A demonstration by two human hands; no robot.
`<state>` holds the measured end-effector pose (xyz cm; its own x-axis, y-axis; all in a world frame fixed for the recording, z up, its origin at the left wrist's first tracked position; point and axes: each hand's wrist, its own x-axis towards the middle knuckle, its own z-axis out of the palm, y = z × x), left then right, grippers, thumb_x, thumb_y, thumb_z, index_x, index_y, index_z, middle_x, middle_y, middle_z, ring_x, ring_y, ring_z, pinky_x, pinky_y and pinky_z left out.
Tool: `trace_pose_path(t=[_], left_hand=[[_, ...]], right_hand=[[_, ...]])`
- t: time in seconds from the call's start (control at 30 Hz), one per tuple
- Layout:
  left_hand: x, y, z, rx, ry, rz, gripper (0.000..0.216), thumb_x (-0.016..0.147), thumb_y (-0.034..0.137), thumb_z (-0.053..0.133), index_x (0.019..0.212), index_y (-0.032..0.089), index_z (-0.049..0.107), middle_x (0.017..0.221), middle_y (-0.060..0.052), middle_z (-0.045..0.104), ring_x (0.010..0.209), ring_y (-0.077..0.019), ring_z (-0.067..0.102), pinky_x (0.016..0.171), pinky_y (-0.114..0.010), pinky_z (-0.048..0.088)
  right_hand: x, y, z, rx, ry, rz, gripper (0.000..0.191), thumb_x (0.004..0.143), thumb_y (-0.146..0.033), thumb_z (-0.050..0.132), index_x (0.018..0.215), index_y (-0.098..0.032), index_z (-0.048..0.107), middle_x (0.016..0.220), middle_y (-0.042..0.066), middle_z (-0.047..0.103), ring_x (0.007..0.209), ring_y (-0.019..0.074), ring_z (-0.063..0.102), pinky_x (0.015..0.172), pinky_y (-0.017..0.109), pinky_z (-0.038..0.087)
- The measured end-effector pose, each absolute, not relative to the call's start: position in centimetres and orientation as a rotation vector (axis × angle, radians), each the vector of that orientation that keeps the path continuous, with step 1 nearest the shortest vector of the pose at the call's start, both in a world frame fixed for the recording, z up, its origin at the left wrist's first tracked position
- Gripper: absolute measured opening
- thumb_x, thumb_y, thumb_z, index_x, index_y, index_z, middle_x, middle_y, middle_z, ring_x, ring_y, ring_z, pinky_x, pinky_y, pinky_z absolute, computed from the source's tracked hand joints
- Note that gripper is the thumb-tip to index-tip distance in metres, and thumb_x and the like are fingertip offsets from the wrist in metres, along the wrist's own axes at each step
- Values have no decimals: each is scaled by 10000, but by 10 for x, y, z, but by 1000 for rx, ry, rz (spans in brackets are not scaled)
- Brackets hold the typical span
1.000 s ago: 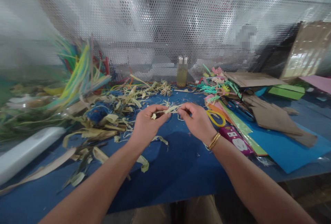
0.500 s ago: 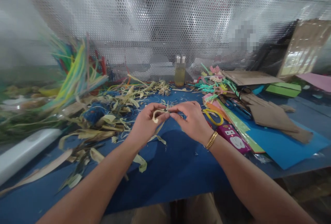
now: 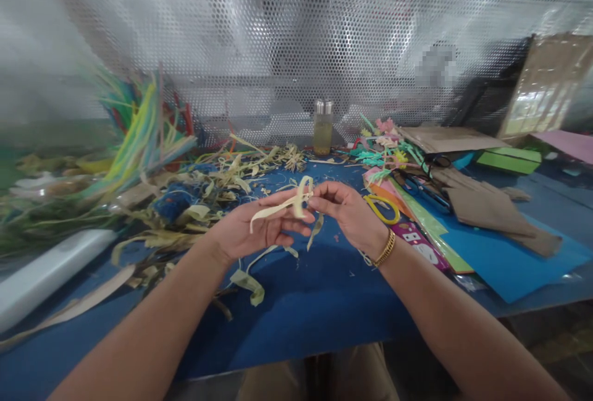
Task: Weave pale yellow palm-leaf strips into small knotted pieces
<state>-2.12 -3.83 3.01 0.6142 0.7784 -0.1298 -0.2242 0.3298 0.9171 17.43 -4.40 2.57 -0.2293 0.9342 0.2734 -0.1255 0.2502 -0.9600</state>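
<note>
Pale strips of dried husk (image 3: 278, 208), one of them bent into a loop, stick out from my right fingertips above the blue table. My right hand (image 3: 345, 209), with a gold bracelet on its wrist, pinches them between thumb and fingers. Palm up, my left hand (image 3: 250, 228) has its fingers stretched out beneath the strips, which lie across them. A thin string hangs below the right wrist. Under the hands, a curled pale green leaf scrap (image 3: 250, 283) lies on the table (image 3: 315, 302).
Dried leaf scraps (image 3: 250, 166) and a blue thread ball (image 3: 173, 202) spread leftward. A white bar (image 3: 50, 277) lies nearer me. Behind stands a bottle (image 3: 323, 129). Rightward are yellow-handled scissors (image 3: 384, 208), a purple packet (image 3: 419, 243), blue paper (image 3: 500, 265) and cardboard (image 3: 495, 209).
My left hand has let go of its pinch, turned palm up and shifted left with fingers extended. My right hand still pinches the husk, now lying across the left fingers.
</note>
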Motion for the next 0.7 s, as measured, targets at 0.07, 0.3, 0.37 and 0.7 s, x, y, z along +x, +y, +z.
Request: trace_pose_path(t=[0.07,0.3,0.37,0.7], left_hand=[[-22,-36,29,1168,740,748,470,670,276,758,1133,262,677,798,-67,699,633,-158,620,501,-237,421],[-1,-34,20,1418,949,1187,226,661,300,789,847,178,746,770,-26,665,713,-131,568,645,-252,445],[3,-35,18,1414,933,1212,195,669,308,783,804,176,737,779,-26,661,750,-143,574,693,-268,449],[1,-36,13,1188,1018,983,258,641,368,797,758,166,688,700,-29,644,657,-156,595,658,-301,468]], right_hand=[[174,-45,27,-805,-1446,1270,182,739,-349,690,711,-200,590,695,-26,621,670,102,563,704,262,476],[171,-42,20,-831,-1365,1298,209,691,-329,738,725,-186,589,686,-20,648,684,112,620,739,277,500],[170,-41,17,-839,-1347,1303,230,665,-322,756,733,-188,581,687,-21,650,683,123,635,722,283,508],[178,-34,12,-1050,-1559,782,141,717,-350,710,747,-213,699,810,19,680,778,162,603,729,297,472]])
